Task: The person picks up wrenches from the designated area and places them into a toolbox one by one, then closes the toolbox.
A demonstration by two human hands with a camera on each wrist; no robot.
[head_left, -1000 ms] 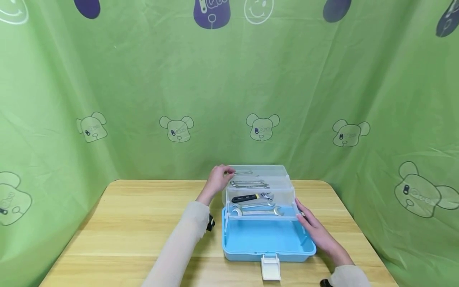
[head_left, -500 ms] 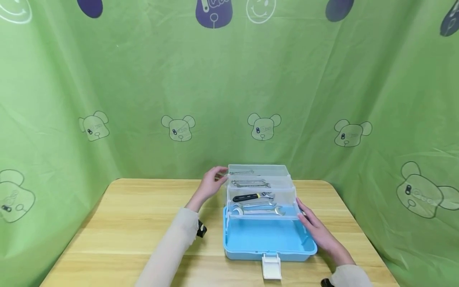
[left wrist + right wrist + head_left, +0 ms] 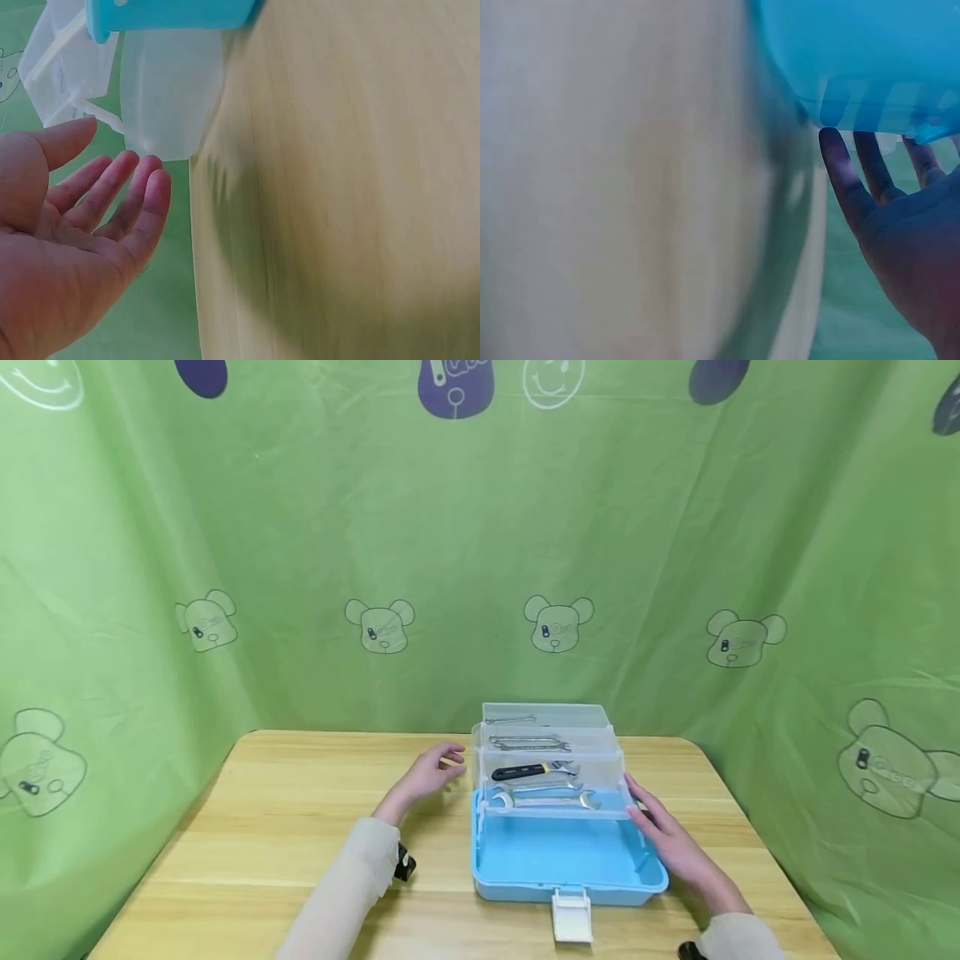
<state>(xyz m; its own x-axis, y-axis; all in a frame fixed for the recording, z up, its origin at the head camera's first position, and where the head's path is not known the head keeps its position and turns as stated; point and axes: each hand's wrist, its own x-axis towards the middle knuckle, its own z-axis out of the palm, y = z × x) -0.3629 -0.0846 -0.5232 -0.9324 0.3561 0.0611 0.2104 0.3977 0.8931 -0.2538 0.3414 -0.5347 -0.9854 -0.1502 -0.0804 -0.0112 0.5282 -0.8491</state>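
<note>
A light blue toolbox stands unfolded, with clear stepped trays raised above its base. In the lowest tray lie an adjustable wrench with a black handle and silver open-end wrenches. Two wrenches rest on the middle tray, and a small wrench on the top one. My left hand, holding nothing, hovers left of the trays; its fingers are loosely bent in the left wrist view, apart from the clear plastic. My right hand rests with extended fingers against the toolbox's right side.
The wooden table carries the toolbox right of its middle. A white latch hangs from the toolbox front. Green printed curtain closes in the back and both sides.
My left hand has let go of the small wrench in the top tray and drawn back left and downward. My right hand stays against the toolbox.
</note>
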